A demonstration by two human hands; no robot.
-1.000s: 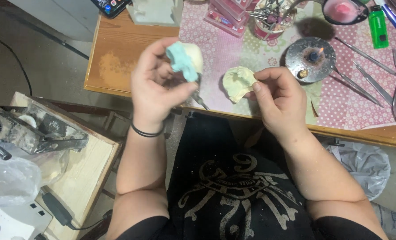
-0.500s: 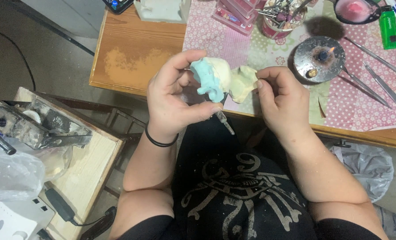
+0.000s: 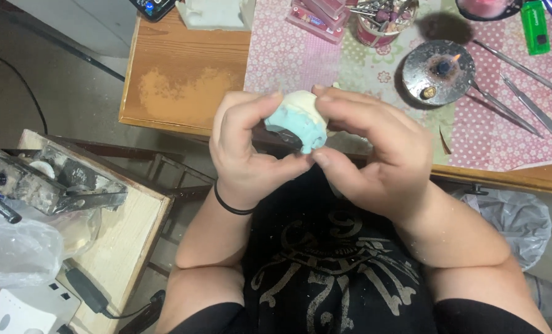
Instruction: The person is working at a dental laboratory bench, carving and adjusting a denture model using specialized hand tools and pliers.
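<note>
While the table (image 3: 183, 80) edge lies just beyond them, a pale cream and light blue cast (image 3: 297, 120) is held between both hands above the lap. The left hand (image 3: 248, 154) is closed on the cast from the left, thumb below and fingers over the top. The right hand (image 3: 375, 154) is clamped on it from the right, its fingers laid across the cream top and its thumb at the blue underside. On the table, well apart from the hands, a round metal burner (image 3: 438, 68) with a small flame is seen, with metal instruments (image 3: 523, 102) to its right and a green lighter (image 3: 534, 28) beyond.
</note>
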